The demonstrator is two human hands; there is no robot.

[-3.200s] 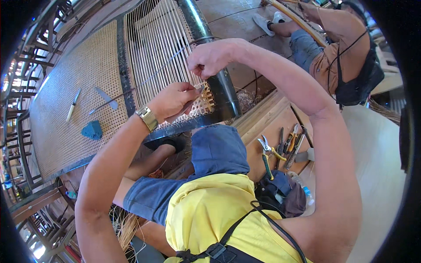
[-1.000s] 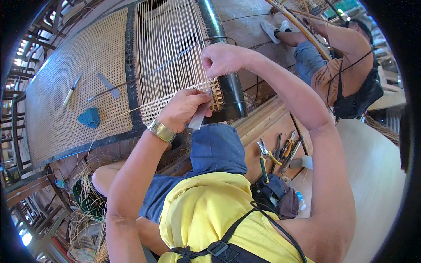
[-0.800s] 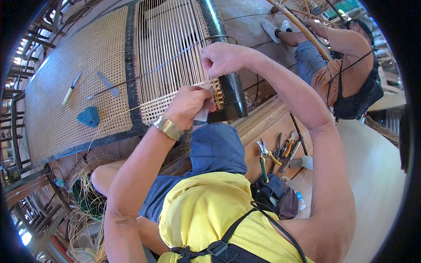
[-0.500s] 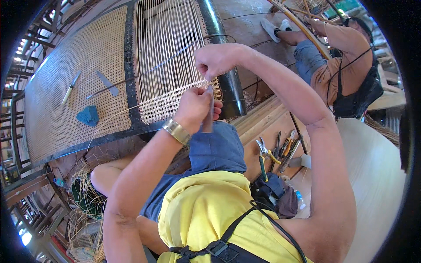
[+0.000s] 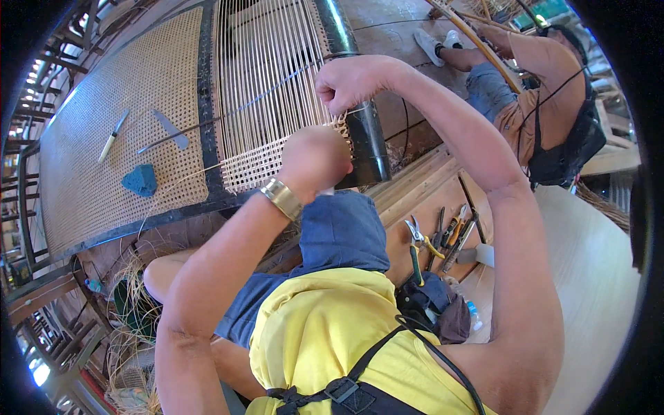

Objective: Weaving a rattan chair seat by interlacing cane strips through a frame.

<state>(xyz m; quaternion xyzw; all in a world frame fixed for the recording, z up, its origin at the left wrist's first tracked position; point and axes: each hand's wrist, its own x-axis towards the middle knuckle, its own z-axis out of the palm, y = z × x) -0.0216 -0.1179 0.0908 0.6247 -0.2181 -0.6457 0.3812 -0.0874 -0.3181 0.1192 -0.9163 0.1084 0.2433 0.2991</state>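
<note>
A dark frame (image 5: 363, 138) carries vertical cane strands (image 5: 266, 83), with a short woven band along their lower edge (image 5: 252, 169). My right hand (image 5: 353, 79) is a fist above the frame's right rail, shut on a thin cane strand (image 5: 356, 111) that runs down to the weave's right corner. Just below and left of it, my left hand (image 5: 315, 159), with a gold watch on the wrist, is closed over the weave's edge. A small pale tool (image 5: 325, 190) shows under its fingers. A loose strand (image 5: 180, 183) trails left across the panel.
On the finished woven panel (image 5: 104, 187) lie a white-handled tool (image 5: 111, 137), a grey blade (image 5: 169, 128), a blue wedge (image 5: 142, 180) and a long thin rod (image 5: 207, 124). Pliers and cutters (image 5: 436, 238) lie on the wooden floor. Another person (image 5: 539, 104) sits top right. Loose cane (image 5: 131, 311) is piled lower left.
My left hand has turned and drawn back from the weave's edge toward me, now showing its back. My right hand has lifted slightly, pulling the strand tighter.
</note>
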